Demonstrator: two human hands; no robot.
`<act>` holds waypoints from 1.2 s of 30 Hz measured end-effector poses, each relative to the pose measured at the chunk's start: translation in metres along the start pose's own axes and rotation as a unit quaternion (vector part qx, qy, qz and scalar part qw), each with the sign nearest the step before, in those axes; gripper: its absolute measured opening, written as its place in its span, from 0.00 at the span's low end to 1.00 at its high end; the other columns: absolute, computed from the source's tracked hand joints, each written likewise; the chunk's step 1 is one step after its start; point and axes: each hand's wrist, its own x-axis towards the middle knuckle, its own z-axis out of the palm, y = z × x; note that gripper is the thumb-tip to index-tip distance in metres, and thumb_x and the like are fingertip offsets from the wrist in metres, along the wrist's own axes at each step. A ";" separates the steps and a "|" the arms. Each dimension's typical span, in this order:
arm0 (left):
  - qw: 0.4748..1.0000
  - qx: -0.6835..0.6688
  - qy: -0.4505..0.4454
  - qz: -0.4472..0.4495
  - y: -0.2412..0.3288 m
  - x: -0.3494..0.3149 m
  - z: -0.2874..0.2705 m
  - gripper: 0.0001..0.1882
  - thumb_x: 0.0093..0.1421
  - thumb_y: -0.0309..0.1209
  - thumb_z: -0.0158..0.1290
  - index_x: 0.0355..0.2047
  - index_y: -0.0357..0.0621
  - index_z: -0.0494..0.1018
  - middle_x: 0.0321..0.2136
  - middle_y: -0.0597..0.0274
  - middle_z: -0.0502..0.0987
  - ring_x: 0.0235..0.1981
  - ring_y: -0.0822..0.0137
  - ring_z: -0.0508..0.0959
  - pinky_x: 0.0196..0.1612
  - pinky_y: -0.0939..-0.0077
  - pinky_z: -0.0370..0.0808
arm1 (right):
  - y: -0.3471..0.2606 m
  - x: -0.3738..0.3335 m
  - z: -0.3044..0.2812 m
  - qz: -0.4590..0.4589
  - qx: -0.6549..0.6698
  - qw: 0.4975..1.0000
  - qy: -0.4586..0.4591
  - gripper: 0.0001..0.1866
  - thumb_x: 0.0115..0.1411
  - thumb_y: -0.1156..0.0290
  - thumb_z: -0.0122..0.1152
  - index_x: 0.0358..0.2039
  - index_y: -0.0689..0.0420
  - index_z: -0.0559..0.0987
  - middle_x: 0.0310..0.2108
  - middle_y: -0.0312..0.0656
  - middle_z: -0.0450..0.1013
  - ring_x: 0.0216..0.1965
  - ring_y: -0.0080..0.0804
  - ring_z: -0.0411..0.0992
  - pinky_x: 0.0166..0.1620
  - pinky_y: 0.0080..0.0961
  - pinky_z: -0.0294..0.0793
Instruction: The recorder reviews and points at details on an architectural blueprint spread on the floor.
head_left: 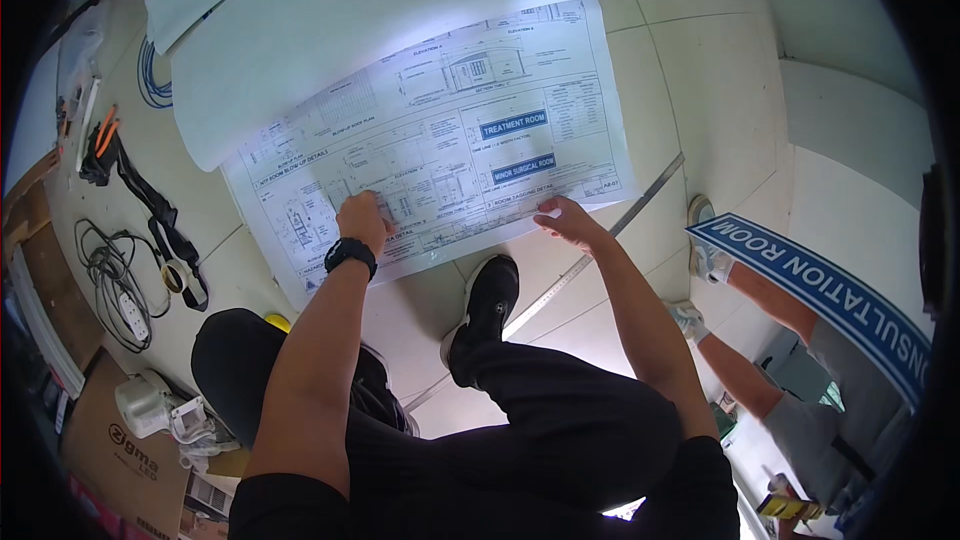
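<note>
A large printed building drawing (pixel 420 155) lies on the tiled floor before me, its far part covered by a curled-back white sheet (pixel 380 30). My left hand (pixel 364 221), with a black watch (pixel 350 256) at the wrist, rests on the drawing's near left part. Its fingers are curled inward; whatever they may hold is hidden. At the near right edge of the drawing is my right hand (pixel 568 222), thumb and forefinger apart, nothing visible between them. A long metal ruler (pixel 600 240) lies on the floor past the right edge, partly behind my right forearm.
Another person (pixel 820 410) at the right is beside a blue sign board (pixel 820 290). To the left lie a black strap (pixel 150 200), tape roll (pixel 175 275), coiled cable with power strip (pixel 130 315), blue cable (pixel 152 80) and cardboard box (pixel 125 440). My black shoe (pixel 490 300) stands near the drawing.
</note>
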 end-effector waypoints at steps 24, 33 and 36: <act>1.000 0.026 0.000 0.011 -0.004 0.002 0.004 0.05 0.60 0.25 0.59 0.29 0.34 0.77 0.17 0.57 0.82 0.23 0.59 0.85 0.35 0.68 0.82 | -0.006 -0.006 0.001 -0.009 0.013 1.000 0.003 0.25 0.60 0.59 0.71 0.49 0.63 0.75 0.37 0.46 0.76 0.33 0.30 0.73 0.37 0.27 0.74; 1.000 0.018 0.004 0.000 -0.005 0.002 0.005 0.06 0.57 0.24 0.62 0.28 0.34 0.77 0.18 0.56 0.82 0.23 0.59 0.85 0.34 0.68 0.82 | -0.010 -0.006 -0.002 0.011 -0.002 1.000 -0.022 0.25 0.62 0.60 0.69 0.51 0.63 0.73 0.44 0.46 0.75 0.40 0.31 0.75 0.42 0.29 0.76; 1.000 0.019 0.000 0.003 -0.005 0.002 0.005 0.06 0.59 0.25 0.61 0.28 0.34 0.77 0.17 0.57 0.81 0.23 0.59 0.85 0.34 0.68 0.82 | -0.009 -0.005 -0.002 0.020 -0.003 1.000 -0.022 0.25 0.62 0.61 0.69 0.51 0.63 0.73 0.44 0.45 0.75 0.41 0.31 0.75 0.42 0.29 0.76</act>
